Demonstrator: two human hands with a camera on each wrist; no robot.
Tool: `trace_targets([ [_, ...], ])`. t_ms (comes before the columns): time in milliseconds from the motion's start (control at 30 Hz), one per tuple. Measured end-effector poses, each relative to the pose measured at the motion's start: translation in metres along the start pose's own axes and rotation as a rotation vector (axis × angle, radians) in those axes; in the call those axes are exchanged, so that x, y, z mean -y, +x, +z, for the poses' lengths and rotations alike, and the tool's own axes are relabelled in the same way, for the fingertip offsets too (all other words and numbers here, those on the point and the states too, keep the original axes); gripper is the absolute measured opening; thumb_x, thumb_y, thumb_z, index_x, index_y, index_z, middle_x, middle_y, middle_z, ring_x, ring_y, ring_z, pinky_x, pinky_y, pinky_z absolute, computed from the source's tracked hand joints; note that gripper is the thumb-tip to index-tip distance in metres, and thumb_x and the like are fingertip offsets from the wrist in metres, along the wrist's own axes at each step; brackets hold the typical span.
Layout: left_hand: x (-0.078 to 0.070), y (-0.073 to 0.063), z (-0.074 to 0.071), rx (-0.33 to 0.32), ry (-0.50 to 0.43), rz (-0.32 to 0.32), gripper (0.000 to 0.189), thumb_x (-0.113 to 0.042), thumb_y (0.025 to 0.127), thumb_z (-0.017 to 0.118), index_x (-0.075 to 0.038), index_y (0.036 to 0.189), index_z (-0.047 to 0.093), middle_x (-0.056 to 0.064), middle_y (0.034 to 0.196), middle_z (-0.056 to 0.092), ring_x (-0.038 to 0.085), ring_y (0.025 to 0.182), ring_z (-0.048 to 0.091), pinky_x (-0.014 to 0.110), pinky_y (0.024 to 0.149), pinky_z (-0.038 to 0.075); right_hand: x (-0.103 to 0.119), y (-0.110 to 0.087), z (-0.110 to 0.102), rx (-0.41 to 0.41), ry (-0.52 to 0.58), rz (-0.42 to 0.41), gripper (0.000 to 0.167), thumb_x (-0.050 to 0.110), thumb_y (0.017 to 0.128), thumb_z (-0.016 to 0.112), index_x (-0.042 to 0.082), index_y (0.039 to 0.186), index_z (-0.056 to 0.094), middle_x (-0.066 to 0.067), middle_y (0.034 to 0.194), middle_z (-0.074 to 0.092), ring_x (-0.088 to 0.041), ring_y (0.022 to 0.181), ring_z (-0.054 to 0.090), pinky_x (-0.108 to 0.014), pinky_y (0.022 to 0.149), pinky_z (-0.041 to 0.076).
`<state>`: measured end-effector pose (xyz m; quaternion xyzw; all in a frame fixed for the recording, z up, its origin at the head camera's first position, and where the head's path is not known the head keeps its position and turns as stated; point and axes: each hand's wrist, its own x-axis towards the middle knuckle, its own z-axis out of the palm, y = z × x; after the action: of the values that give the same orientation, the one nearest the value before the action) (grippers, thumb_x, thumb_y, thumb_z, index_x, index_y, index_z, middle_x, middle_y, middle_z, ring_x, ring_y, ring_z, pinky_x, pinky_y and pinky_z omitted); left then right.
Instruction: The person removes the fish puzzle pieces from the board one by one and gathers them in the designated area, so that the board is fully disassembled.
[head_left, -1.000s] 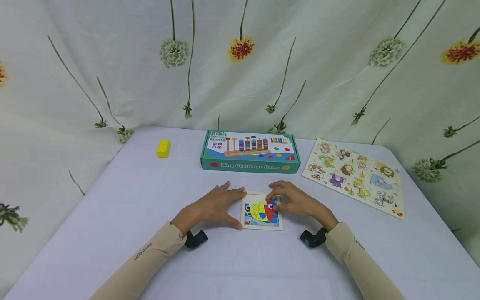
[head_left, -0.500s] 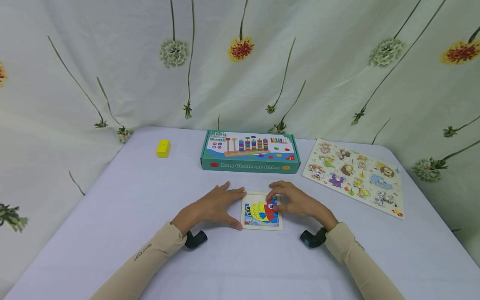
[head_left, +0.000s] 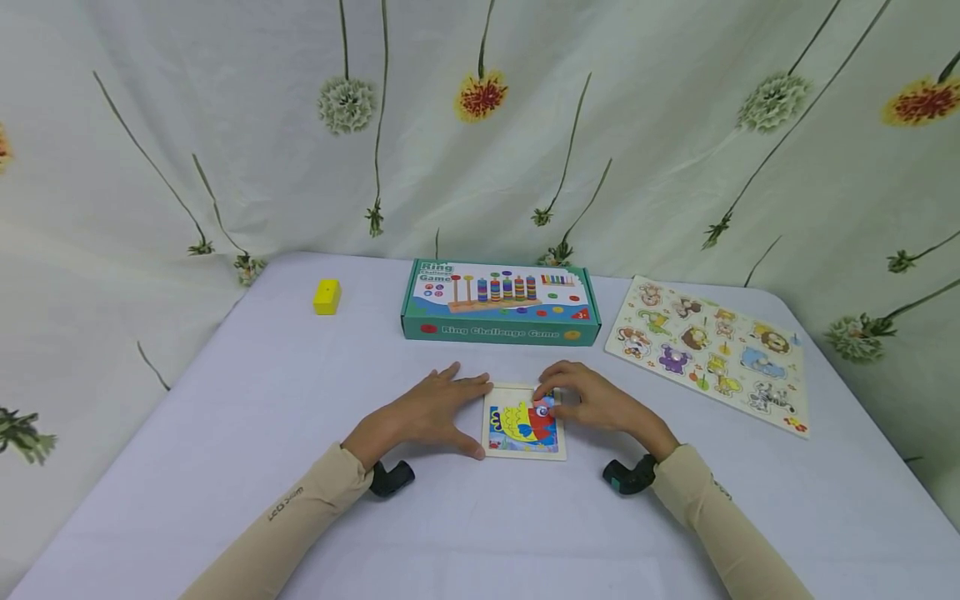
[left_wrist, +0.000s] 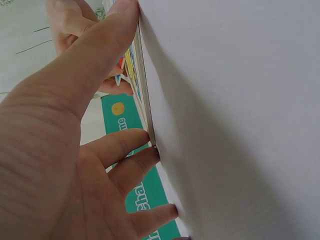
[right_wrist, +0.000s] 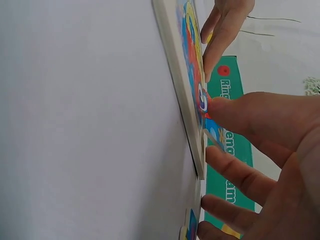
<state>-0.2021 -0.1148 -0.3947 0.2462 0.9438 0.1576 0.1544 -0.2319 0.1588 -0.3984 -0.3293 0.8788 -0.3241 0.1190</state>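
Observation:
A small fish puzzle in a pale wooden frame lies flat on the table between both hands. At its left edge my left hand spreads its fingers, with thumb and fingertips touching the frame. My right hand pinches a puzzle piece from the upper right, showing part of the fish's head and blue background. In the right wrist view this piece stands tilted up from the puzzle, the thumb on its printed face. Behind my fingers, part of the piece and its slot are hidden.
Beyond the puzzle stands a green Ring Challenge Game box. To the right lies an animal peg puzzle board, and at the back left a yellow block. A flowered cloth hangs behind the white table.
The upper right puzzle piece has tilted up out of the picture, pinched in my right hand, which has shifted only slightly. My left hand stays at the frame's edge.

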Motion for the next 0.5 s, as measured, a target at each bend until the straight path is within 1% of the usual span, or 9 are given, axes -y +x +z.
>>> trace_targets([
  [167, 0.0003, -0.0002, -0.0002, 0.0, -0.001, 0.005, 0.094, -0.055, 0.069, 0.079, -0.023, 0.147, 0.04, -0.005, 0.155, 0.031, 0.034, 0.147, 0.009, 0.057, 0.116, 0.01, -0.0026, -0.0002, 0.0007, -0.017, 0.003, -0.028, 0.021, 0.006, 0.086, 0.066, 0.016, 0.104, 0.073, -0.005, 0.116, 0.059, -0.027, 0.114, 0.048, -0.052, 0.101, 0.039],
  [367, 0.0004, -0.0005, -0.0004, 0.002, -0.007, 0.003, 0.094, -0.055, 0.069, 0.079, -0.023, 0.147, 0.04, -0.006, 0.155, 0.031, 0.033, 0.147, 0.009, 0.057, 0.116, 0.009, -0.0038, -0.0012, 0.0006, -0.031, 0.006, -0.036, 0.021, 0.005, 0.087, 0.065, 0.014, 0.104, 0.074, -0.008, 0.116, 0.057, -0.029, 0.112, 0.048, -0.053, 0.099, 0.041],
  [500, 0.0004, -0.0008, -0.0004, -0.001, -0.01, 0.003, 0.093, -0.055, 0.068, 0.08, -0.023, 0.147, 0.041, -0.006, 0.155, 0.032, 0.033, 0.147, 0.009, 0.057, 0.116, 0.009, -0.0031, -0.0014, 0.0, -0.032, 0.015, -0.037, 0.022, 0.004, 0.086, 0.065, 0.014, 0.104, 0.074, -0.007, 0.114, 0.057, -0.028, 0.111, 0.048, -0.052, 0.099, 0.041],
])
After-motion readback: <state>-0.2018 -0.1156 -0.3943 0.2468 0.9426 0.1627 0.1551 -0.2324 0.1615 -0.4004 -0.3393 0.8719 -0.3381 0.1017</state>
